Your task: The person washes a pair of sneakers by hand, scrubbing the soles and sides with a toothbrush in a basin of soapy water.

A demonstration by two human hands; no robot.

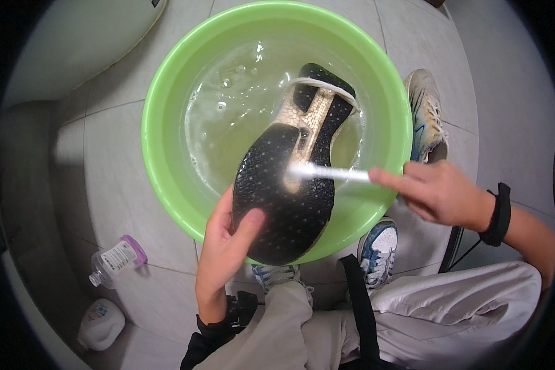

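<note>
A shoe (280,191) is tilted sole up over the green basin (156,123), its black speckled tread wet and its pale midsole strip showing. A white lace loops across its far end. My left hand (223,237) grips the near end, thumb on the sole and the other fingers mostly hidden underneath. In my right hand (438,192) is a slim white-handled brush (345,174), its head against the middle of the sole and blurred by motion. Cloudy water (228,135) with some bubbles lies in the basin beneath the shoe.
Another, multicoloured shoe (425,114) stands right of the basin. On the tiled floor at lower left are a clear bottle with a purple end (118,259) and a white jug (102,324). My own shoes (378,250) stand close to the basin's near side. A white rounded fixture (74,49) fills the upper left.
</note>
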